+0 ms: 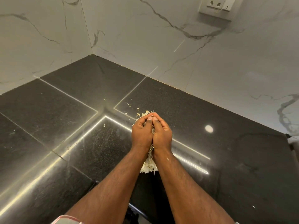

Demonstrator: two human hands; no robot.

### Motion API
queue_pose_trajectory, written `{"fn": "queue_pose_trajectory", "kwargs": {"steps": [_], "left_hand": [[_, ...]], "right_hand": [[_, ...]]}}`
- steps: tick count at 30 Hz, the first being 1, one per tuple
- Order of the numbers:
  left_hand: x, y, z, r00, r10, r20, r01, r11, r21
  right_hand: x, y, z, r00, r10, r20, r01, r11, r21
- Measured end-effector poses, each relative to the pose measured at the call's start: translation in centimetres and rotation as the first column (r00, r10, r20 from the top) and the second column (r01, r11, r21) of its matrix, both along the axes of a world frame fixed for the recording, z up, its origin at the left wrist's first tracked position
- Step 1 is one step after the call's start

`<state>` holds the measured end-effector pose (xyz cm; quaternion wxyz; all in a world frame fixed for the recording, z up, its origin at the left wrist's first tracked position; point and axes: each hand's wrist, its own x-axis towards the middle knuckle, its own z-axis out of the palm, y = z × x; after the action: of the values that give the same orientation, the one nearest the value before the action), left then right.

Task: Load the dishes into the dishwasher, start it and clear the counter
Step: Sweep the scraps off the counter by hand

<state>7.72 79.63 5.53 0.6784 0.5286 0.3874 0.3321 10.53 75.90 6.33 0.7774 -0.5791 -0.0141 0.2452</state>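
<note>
two hands [152, 133], one socket [216, 5]

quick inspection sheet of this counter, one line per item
surface: glossy black speckled stone counter, smeared, light strips reflected
job's things: pale papery peel scraps pressed between both hands; no dishes or dishwasher seen
clutter: stray pale flakes beyond the fingertips, another to the left
hands: left hand and right hand cupped together around the scraps
cables: nothing seen
surroundings: white grey-veined marble wall tiles, white wall socket upper right
</note>
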Motion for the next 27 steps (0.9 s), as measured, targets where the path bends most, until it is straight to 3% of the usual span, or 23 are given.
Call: {"fn": "queue_pose_trajectory", "kwargs": {"steps": [13, 27], "left_hand": [[-7.7, -1.9, 1.9, 0.995, 0.056, 0.079, -0.057, 0.998, 0.015], [-20.8, -5.3, 0.1, 0.963, 0.258, 0.076, -0.260, 0.965, 0.021]], "right_hand": [[-7.5, -1.4, 1.2, 0.996, 0.014, 0.087, -0.014, 1.000, -0.001], [-20.2, -4.5, -0.2, 0.971, 0.234, 0.049, -0.235, 0.972, 0.021]]}}
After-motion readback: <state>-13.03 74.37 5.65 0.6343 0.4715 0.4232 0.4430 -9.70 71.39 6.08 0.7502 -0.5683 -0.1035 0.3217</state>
